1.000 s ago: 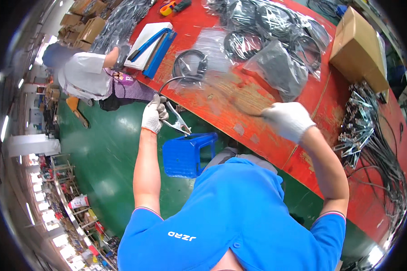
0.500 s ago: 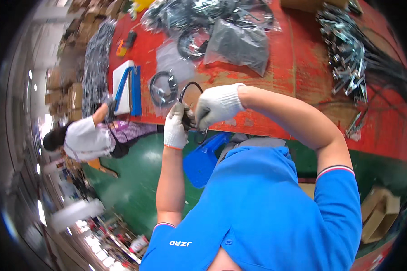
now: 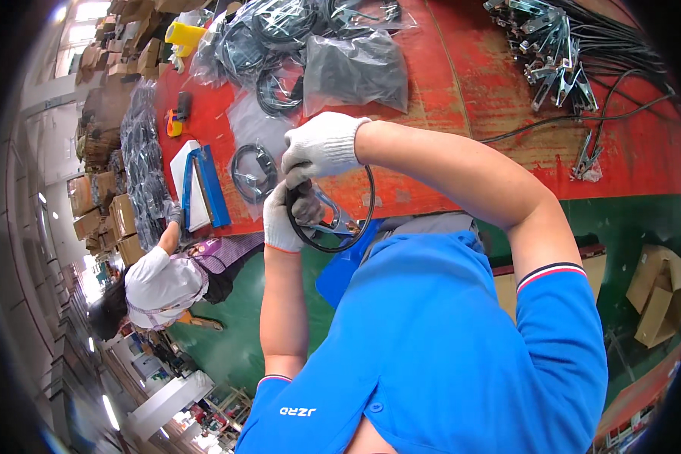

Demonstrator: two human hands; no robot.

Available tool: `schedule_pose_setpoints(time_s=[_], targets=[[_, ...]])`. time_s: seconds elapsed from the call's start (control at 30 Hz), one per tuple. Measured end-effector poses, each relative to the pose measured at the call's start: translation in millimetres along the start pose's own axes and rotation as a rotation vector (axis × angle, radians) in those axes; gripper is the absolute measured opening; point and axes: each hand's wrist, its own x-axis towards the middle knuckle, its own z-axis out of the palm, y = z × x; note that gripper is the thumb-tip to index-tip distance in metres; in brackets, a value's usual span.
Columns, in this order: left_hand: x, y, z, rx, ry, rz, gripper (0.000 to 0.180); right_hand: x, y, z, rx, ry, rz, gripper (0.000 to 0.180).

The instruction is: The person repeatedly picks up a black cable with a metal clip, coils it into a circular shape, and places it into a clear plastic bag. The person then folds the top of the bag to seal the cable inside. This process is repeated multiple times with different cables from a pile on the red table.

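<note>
My left hand (image 3: 284, 218), in a white glove, grips a metal clamp (image 3: 333, 219) with a black cable (image 3: 370, 198) looped around it. Just above it, my right hand (image 3: 321, 144), also in a white glove, pinches the top of the same cable loop. Both hands are held over the front edge of the red table (image 3: 461, 91). Beside them on the table lies a coiled cable in a clear bag (image 3: 251, 168).
Bagged black cables (image 3: 280, 38) and a dark bag (image 3: 354, 69) lie at the back of the table. Loose metal clamps with cables (image 3: 560, 60) are piled at the right. A seated person (image 3: 163, 284) works at the left. A blue stool (image 3: 339, 268) and cardboard boxes (image 3: 658, 291) stand on the green floor.
My right hand came in from the right side of the table to meet my left hand, and the cable is now looped around the clamp between them. The view has swung.
</note>
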Motion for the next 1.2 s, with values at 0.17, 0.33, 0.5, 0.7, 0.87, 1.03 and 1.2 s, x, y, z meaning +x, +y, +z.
schedule_pose_setpoints(time_s=[0.17, 0.33, 0.5, 0.7, 0.87, 1.03, 1.2], targets=[[-9.1, 6.4, 11.9, 0.007, -0.102, 0.053, 0.049, 9.5, 15.5, 8.0, 0.131, -0.057, 0.003, 0.035], [-13.7, 5.6, -0.2, 0.207, -0.031, 0.089, 0.056, 22.1, 20.4, 5.5, 0.257, -0.205, 0.055, 0.043], [-13.5, 4.4, 3.1, 0.428, 0.184, 0.010, 0.059, 31.1, 33.4, 9.1, 0.456, -0.392, 0.127, 0.042], [-46.7, 9.2, -9.6, 0.722, 0.273, 0.134, 0.050, 59.3, 30.2, 31.8, 0.603, -0.389, -0.028, 0.037], [-34.8, 15.6, 0.7, 0.604, 0.242, 0.085, 0.034, 56.0, 45.9, 40.1, 0.621, -0.336, 0.135, 0.027], [-20.3, -32.2, -32.7, 0.374, 0.204, 0.124, 0.044, 51.1, 27.9, 54.1, 0.657, -0.453, 0.204, 0.029], [-13.8, -40.5, -37.8, 0.221, 0.177, 0.095, 0.041, 60.7, 35.6, 59.5, 0.594, -0.558, 0.210, 0.030]])
